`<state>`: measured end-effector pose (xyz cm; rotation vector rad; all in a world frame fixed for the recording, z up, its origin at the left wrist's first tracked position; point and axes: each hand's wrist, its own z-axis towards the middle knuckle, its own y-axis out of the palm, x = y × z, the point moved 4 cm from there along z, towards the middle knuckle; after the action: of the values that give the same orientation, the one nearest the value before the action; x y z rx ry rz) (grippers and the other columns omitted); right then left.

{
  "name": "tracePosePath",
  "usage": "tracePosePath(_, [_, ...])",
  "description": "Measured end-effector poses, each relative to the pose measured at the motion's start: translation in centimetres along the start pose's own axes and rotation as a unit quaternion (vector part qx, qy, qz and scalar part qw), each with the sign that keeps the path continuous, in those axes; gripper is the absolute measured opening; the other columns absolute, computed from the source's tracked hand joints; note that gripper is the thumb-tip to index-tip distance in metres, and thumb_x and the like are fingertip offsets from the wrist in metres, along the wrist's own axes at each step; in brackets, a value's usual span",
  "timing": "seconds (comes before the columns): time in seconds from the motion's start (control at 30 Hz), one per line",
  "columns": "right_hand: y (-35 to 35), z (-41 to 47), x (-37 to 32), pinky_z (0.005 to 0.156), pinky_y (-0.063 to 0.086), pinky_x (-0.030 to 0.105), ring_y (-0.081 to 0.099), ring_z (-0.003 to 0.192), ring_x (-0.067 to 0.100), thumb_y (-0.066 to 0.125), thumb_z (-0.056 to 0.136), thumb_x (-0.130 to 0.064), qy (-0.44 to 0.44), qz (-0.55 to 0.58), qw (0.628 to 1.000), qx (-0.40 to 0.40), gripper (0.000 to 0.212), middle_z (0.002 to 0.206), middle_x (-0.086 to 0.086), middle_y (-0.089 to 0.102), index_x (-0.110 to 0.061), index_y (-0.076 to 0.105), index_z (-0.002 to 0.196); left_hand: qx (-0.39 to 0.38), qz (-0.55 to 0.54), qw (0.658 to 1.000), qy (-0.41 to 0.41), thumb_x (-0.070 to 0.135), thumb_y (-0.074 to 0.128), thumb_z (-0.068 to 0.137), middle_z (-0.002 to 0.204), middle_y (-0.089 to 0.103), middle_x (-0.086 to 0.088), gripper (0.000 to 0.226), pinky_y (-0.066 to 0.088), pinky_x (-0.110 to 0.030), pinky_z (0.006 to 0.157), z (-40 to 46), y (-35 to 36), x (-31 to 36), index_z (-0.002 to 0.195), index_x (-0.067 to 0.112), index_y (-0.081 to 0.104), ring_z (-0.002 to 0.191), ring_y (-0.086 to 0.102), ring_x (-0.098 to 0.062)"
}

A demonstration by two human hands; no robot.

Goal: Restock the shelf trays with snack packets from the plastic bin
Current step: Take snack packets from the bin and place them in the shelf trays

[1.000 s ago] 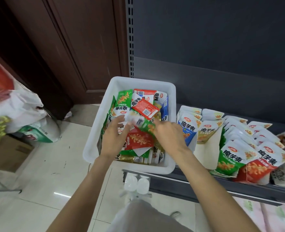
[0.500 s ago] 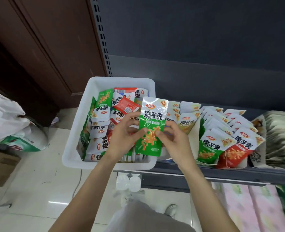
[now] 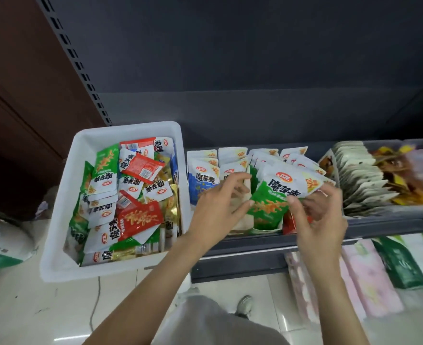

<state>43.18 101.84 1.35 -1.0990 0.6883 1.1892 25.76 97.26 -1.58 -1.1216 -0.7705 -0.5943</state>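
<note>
Far left on the floor there's a white sack [image 3: 4, 242], then the white plastic bin [image 3: 63, 220] sitting at the left end of the shelf [image 3: 242, 247], still loaded with red, green and white snack packets [image 3: 130, 192] in a messy heap. Just right of the bin are the shelf trays [image 3: 240, 221] with packets standing in rows, blue ones nearest the bin. The left hand [image 3: 215, 207] has its grip pinching the left edge of a green packet [image 3: 272, 197], thumb and fingers on it. The right hand [image 3: 317, 220] grips the same packet from the right side, so it's held over the trays, tilted. Further right along the shelf sits a row of pale packets [image 3: 359, 183] leaning back.
</note>
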Motion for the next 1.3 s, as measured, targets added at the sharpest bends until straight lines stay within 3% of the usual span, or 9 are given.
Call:
tracePosePath(0.27, [0.0, -0.3, 7.4, 0.083, 0.053, 0.043, 0.062, 0.086, 0.002, 0.065, 0.088, -0.01, 0.031, -0.099, 0.995, -0.014, 0.034, 0.089, -0.016, 0.064, -0.033, 0.047, 0.107, -0.06, 0.169, 0.984, 0.01, 0.027, 0.064, 0.085, 0.122, 0.056, 0.003, 0.041, 0.046, -0.036, 0.091, 0.4, 4.4, -1.7, 0.123, 0.025, 0.052, 0.117, 0.048, -0.017])
tracePosePath(0.37, [1.3, -0.9, 9.4, 0.084, 0.05, 0.025, 0.064, 0.084, 0.007, 0.065, 0.088, -0.008, 0.008, -0.155, 0.987, -0.047, 0.026, 0.088, -0.01, 0.068, -0.018, 0.048, 0.105, -0.087, 0.189, 0.978, -0.007, 0.032, 0.063, 0.086, 0.126, 0.053, 0.005, 0.045, 0.045, -0.035, 0.093, 0.5, 5.5, -2.5, 0.128, 0.025, 0.047, 0.121, 0.044, -0.015])
tracePosePath(0.57, [1.2, -1.3, 10.5, 0.053, 0.041, 0.027, 0.063, 0.073, 0.025, 0.065, 0.089, -0.025, 0.018, -0.253, 0.967, -0.031, 0.014, 0.084, 0.001, 0.068, -0.012, 0.061, 0.088, -0.034, 0.128, 0.991, -0.016, 0.033, 0.06, 0.089, 0.109, 0.062, 0.01, 0.031, 0.054, -0.032, 0.074, 1.0, 5.7, -2.6, 0.118, 0.024, 0.054, 0.099, 0.058, -0.008])
tracePosePath(0.7, [1.0, -0.1, 10.1, 0.053, 0.034, 0.024, 0.062, 0.071, 0.027, 0.065, 0.088, -0.033, 0.035, -0.326, 0.945, -0.012, 0.022, 0.077, 0.002, 0.068, -0.012, 0.062, 0.081, -0.014, 0.106, 0.994, -0.02, 0.03, 0.056, 0.091, 0.106, 0.064, 0.012, 0.026, 0.054, -0.03, 0.072, 1.6, 5.8, -2.2, 0.117, 0.026, 0.056, 0.093, 0.059, -0.004])
tracePosePath(0.83, [1.2, 0.9, 9.4, 0.064, 0.049, 0.035, 0.064, 0.064, 0.028, 0.068, 0.083, -0.041, 0.052, -0.356, 0.933, -0.026, 0.029, 0.068, 0.002, 0.066, -0.013, 0.061, 0.08, -0.02, 0.087, 0.996, -0.033, 0.03, 0.056, 0.092, 0.105, 0.063, 0.015, 0.028, 0.054, -0.032, 0.073, 1.4, 6.4, -2.4, 0.12, 0.029, 0.056, 0.091, 0.058, -0.001])
tracePosePath(1.0, [0.2, 0.5, 7.6, 0.078, 0.052, 0.051, 0.055, 0.062, 0.011, 0.071, 0.083, -0.028, 0.041, -0.246, 0.968, -0.03, 0.026, 0.065, -0.017, 0.052, -0.023, 0.046, 0.089, -0.011, 0.045, 0.998, -0.044, 0.028, 0.057, 0.091, 0.104, 0.064, 0.015, 0.028, 0.055, -0.035, 0.077, 1.4, 5.6, -2.4, 0.119, 0.028, 0.057, 0.091, 0.059, -0.001])
tracePosePath(1.1, [0.0, 0.1, 5.4, 0.08, 0.051, 0.049, 0.058, 0.071, 0.003, 0.064, 0.088, -0.03, 0.002, -0.175, 0.984, -0.024, 0.017, 0.076, -0.022, 0.056, -0.026, 0.05, 0.097, 0.035, 0.028, 0.998, -0.032, 0.026, 0.058, 0.09, 0.098, 0.066, 0.017, 0.024, 0.055, -0.03, 0.076, 0.9, 3.7, -1.8, 0.114, 0.025, 0.061, 0.088, 0.06, 0.001])
tracePosePath(1.23, [2.4, 0.5, 0.3, 0.072, 0.047, 0.015, 0.057, 0.079, 0.0, 0.057, 0.09, -0.027, -0.101, -0.101, 0.987, -0.08, 0.016, 0.086, -0.011, 0.063, -0.013, 0.062, 0.097, 0.225, 0.079, 0.968, 0.079, 0.026, 0.052, 0.09, 0.081, 0.068, 0.007, 0.023, 0.049, -0.023, 0.063, -1.8, -2.8, -0.8, 0.094, 0.012, 0.07, 0.07, 0.06, -0.005])
tracePosePath(1.3, [5.4, 0.4, -1.8, 0.072, 0.047, 0.016, 0.059, 0.082, 0.003, 0.054, 0.09, -0.024, -0.142, -0.089, 0.975, -0.146, 0.016, 0.091, -0.008, 0.065, -0.013, 0.064, 0.096, 0.268, 0.143, 0.947, 0.104, 0.024, 0.051, 0.09, 0.075, 0.068, 0.0, 0.024, 0.045, -0.026, 0.063, -3.8, -6.3, -1.8, 0.088, 0.008, 0.07, 0.067, 0.057, -0.009])
